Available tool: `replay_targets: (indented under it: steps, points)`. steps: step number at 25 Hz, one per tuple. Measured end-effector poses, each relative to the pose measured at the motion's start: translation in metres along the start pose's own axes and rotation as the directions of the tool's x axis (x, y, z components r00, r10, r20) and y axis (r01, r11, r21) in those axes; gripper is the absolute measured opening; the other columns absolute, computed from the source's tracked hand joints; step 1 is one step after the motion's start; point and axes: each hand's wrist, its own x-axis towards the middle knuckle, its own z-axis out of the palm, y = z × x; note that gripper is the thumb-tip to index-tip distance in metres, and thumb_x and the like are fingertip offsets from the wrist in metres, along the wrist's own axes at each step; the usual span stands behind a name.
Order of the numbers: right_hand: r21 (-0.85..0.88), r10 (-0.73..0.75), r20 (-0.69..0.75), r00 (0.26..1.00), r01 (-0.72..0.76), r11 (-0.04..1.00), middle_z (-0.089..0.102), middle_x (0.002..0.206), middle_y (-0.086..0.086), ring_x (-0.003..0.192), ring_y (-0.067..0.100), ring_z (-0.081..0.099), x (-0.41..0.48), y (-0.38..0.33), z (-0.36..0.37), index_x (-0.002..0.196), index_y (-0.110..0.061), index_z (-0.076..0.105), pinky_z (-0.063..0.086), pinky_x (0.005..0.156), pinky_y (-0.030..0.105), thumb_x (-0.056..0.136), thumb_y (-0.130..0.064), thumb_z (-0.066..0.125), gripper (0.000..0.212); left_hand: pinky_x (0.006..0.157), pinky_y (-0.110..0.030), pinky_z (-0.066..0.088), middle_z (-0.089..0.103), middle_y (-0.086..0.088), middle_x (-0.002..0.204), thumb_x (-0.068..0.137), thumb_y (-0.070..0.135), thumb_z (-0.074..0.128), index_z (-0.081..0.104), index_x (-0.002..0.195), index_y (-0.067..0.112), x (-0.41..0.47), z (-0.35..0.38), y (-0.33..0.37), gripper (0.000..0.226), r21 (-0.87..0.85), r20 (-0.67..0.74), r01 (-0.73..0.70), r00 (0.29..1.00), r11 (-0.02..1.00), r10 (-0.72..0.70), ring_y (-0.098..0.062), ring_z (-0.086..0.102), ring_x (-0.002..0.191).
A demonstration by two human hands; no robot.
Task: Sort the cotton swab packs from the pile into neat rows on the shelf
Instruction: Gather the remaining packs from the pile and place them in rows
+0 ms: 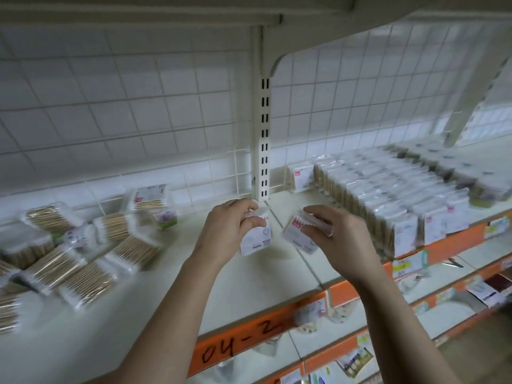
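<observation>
A loose pile of cotton swab packs lies on the left part of the white shelf. On the right, neat rows of upright packs run toward the back. My left hand grips one pack by its top, above the shelf's middle. Beside it, my right hand holds another pack, tilted. The two packs hang close together without touching. The picture is blurred.
A slotted upright post and a wire grid back panel stand behind the shelf. Orange price strips run along the front edges. Lower shelves with other goods show at the bottom right.
</observation>
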Motion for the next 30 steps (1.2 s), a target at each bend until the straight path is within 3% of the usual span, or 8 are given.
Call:
replay_targets:
  steps: [6, 9, 15, 19, 23, 27, 30]
  points:
    - [0.014, -0.093, 0.029, 0.995, 0.093, 0.996, 0.070, 0.103, -0.006, 0.091, 0.010, 0.061, 0.018, 0.052, -0.061, 0.108, -0.018, 0.069, 0.036, 0.068, 0.004, 0.081, -0.020, 0.072, 0.028, 0.085, -0.023, 0.043, 0.067, 0.000, 0.108, 0.079, 0.021, 0.074, 0.067, 0.112, 0.016, 0.030, 0.057, 0.052, 0.035, 0.036, -0.042, 0.041, 0.998, 0.999, -0.040, -0.017, 0.061, 0.099]
    - [0.067, -0.151, 0.063, 0.986, 0.147, 0.987, 0.069, 0.104, -0.008, 0.094, 0.005, 0.057, 0.022, 0.071, -0.077, 0.108, -0.017, 0.069, 0.034, 0.072, 0.000, 0.081, -0.018, 0.072, 0.027, 0.080, -0.015, 0.038, 0.068, -0.002, 0.109, 0.079, 0.015, 0.073, 0.068, 0.113, 0.014, 0.041, 0.077, 0.065, 0.035, 0.024, -0.085, 0.073, 0.994, 0.997, -0.071, -0.017, 0.062, 0.099]
    - [0.136, -0.228, 0.176, 0.958, 0.206, 0.969, 0.069, 0.103, -0.011, 0.095, 0.008, 0.059, 0.028, 0.098, -0.085, 0.107, -0.021, 0.070, 0.040, 0.077, 0.010, 0.080, -0.021, 0.073, 0.027, 0.076, -0.004, 0.033, 0.065, -0.004, 0.102, 0.077, 0.015, 0.077, 0.069, 0.111, 0.011, 0.056, 0.106, 0.069, 0.036, 0.044, -0.137, 0.106, 0.986, 0.993, -0.099, -0.014, 0.058, 0.089]
    - [0.161, -0.240, 0.194, 0.951, 0.210, 0.964, 0.069, 0.106, -0.012, 0.097, 0.005, 0.059, 0.041, 0.106, -0.081, 0.107, -0.022, 0.070, 0.042, 0.081, 0.015, 0.080, -0.022, 0.073, 0.027, 0.074, -0.017, 0.035, 0.055, 0.000, 0.095, 0.074, 0.018, 0.079, 0.070, 0.109, 0.014, 0.085, 0.118, 0.059, 0.036, 0.069, -0.082, 0.102, 0.992, 0.992, -0.096, -0.016, 0.055, 0.085]
    - [0.129, -0.241, 0.249, 0.938, 0.214, 0.968, 0.068, 0.109, -0.014, 0.101, 0.004, 0.060, 0.050, 0.112, -0.074, 0.109, -0.025, 0.069, 0.043, 0.085, 0.016, 0.081, -0.027, 0.072, 0.028, 0.077, -0.015, 0.036, 0.060, -0.002, 0.104, 0.075, 0.016, 0.078, 0.069, 0.108, 0.011, 0.118, 0.132, 0.051, 0.035, 0.060, -0.068, 0.132, 0.989, 0.989, -0.128, -0.010, 0.054, 0.091]
    - [0.127, -0.220, 0.215, 0.951, 0.196, 0.972, 0.069, 0.105, -0.014, 0.097, 0.002, 0.058, 0.059, 0.118, -0.069, 0.106, -0.025, 0.070, 0.040, 0.082, 0.010, 0.080, -0.025, 0.072, 0.027, 0.086, -0.024, 0.045, 0.064, -0.007, 0.108, 0.077, 0.012, 0.077, 0.069, 0.108, 0.008, 0.142, 0.147, 0.040, 0.033, 0.013, -0.057, 0.169, 0.984, 0.985, -0.168, -0.018, 0.060, 0.099]
    - [0.117, -0.201, 0.230, 0.952, 0.179, 0.977, 0.068, 0.106, -0.015, 0.099, 0.006, 0.060, 0.065, 0.120, -0.066, 0.107, -0.026, 0.069, 0.045, 0.085, 0.020, 0.080, -0.026, 0.073, 0.028, 0.083, -0.023, 0.043, 0.065, -0.007, 0.105, 0.078, 0.014, 0.076, 0.069, 0.108, 0.007, 0.151, 0.154, 0.031, 0.031, 0.016, -0.064, 0.173, 0.983, 0.985, -0.172, -0.019, 0.060, 0.097]
